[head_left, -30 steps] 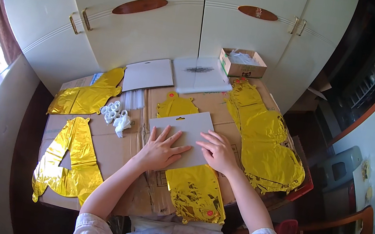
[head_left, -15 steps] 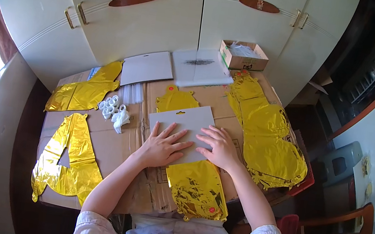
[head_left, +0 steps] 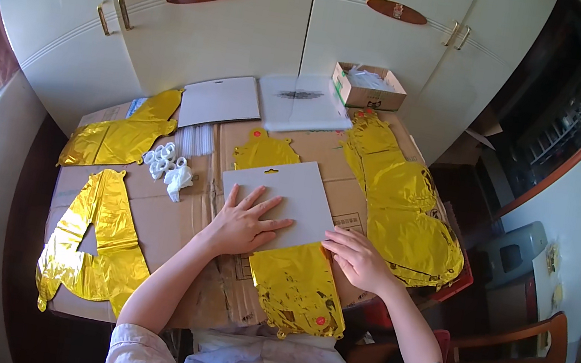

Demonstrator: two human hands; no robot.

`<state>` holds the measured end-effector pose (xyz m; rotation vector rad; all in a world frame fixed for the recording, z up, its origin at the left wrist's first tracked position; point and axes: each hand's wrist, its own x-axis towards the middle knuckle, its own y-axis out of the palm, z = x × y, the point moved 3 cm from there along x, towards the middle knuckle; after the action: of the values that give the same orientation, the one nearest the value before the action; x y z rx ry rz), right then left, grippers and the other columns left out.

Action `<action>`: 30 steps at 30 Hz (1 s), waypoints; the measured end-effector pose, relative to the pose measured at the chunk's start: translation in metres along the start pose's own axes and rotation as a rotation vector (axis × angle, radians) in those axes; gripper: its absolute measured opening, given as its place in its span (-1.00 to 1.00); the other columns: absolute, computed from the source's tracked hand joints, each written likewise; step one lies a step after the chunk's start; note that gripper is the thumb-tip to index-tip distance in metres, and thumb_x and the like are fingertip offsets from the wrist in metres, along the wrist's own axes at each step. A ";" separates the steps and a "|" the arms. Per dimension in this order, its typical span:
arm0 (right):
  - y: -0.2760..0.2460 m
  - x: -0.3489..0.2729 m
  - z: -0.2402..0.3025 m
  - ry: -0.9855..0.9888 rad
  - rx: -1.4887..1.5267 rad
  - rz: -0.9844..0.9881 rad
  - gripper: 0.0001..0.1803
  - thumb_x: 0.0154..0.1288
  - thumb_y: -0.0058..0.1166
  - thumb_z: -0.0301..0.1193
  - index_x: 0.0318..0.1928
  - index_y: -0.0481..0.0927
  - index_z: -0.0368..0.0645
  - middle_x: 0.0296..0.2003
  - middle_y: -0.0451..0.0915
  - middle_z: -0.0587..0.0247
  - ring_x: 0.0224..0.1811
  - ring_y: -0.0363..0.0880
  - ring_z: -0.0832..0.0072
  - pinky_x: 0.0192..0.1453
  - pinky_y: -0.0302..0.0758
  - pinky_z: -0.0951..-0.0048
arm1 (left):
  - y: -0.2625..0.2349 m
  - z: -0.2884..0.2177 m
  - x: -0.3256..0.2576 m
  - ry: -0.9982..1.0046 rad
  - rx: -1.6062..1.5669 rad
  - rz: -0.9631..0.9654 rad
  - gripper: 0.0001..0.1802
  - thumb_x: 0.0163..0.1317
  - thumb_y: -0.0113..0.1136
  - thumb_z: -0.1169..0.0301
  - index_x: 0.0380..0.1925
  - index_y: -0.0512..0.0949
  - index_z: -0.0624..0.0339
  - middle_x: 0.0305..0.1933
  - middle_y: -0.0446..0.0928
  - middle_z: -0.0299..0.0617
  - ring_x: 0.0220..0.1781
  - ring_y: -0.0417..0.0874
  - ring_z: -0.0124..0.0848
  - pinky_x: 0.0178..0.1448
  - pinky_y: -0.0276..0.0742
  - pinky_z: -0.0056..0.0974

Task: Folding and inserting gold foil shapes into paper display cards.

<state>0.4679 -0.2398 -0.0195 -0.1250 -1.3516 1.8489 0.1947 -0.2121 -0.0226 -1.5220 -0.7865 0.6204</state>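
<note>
A flat light-grey card (head_left: 304, 191) with a hang slot near its far edge lies over a flat gold foil balloon (head_left: 300, 289). The balloon shows beyond the card's far edge and below its near edge, with a red dot at each end. My left hand (head_left: 242, 225) rests palm down on the card, open with fingers spread. At the card's right near corner is my right hand (head_left: 358, 259), its fingers stretched and close together, the tips touching the edge. Its thumb lies partly under the hand, and nothing shows held in it.
More gold foil balloons lie at the left (head_left: 102, 243), far left (head_left: 119, 135) and right (head_left: 404, 207). White rolls (head_left: 165, 160), stacked grey cards (head_left: 222, 106), clear plastic bags (head_left: 303, 104) and an open cardboard box (head_left: 368, 96) stand farther back. A wooden chair (head_left: 547, 359) is at right.
My right hand has slid off the card's middle, right and nearer to me, to its near corner, its fingers drawing together. My left hand stays on the card. The whole view has shifted slightly.
</note>
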 end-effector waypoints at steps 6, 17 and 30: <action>0.013 0.006 0.007 -0.077 -0.131 -0.067 -0.69 0.24 0.13 -0.49 0.02 0.64 -0.10 0.08 0.60 0.30 0.24 0.46 0.33 0.35 0.37 0.20 | 0.001 -0.001 -0.001 -0.012 0.003 -0.023 -0.52 0.42 -0.14 0.00 0.34 0.31 -0.60 0.52 0.15 -0.22 0.57 0.01 0.01 0.49 -0.30 0.43; 0.013 0.007 0.018 -0.115 -0.127 0.012 -0.67 0.22 0.16 -0.37 0.01 0.65 -0.07 0.04 0.62 0.34 0.18 0.49 0.34 0.37 0.30 0.20 | 0.001 -0.003 -0.002 -0.028 -0.002 -0.032 -0.53 0.42 -0.14 -0.02 0.33 0.33 -0.58 0.51 0.17 -0.21 0.56 0.03 0.01 0.48 -0.27 0.44; 0.014 0.014 0.016 -0.062 -0.122 0.028 -0.61 0.28 0.09 -0.36 0.12 0.57 -0.13 0.15 0.54 0.25 0.27 0.42 0.32 0.44 0.23 0.16 | 0.000 -0.002 -0.002 -0.027 -0.004 -0.020 -0.52 0.42 -0.13 -0.01 0.33 0.33 -0.57 0.52 0.15 -0.22 0.57 0.02 0.00 0.48 -0.25 0.44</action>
<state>0.4433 -0.2436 -0.0194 -0.1512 -1.5126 1.8061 0.1954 -0.2151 -0.0229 -1.5100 -0.8232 0.6262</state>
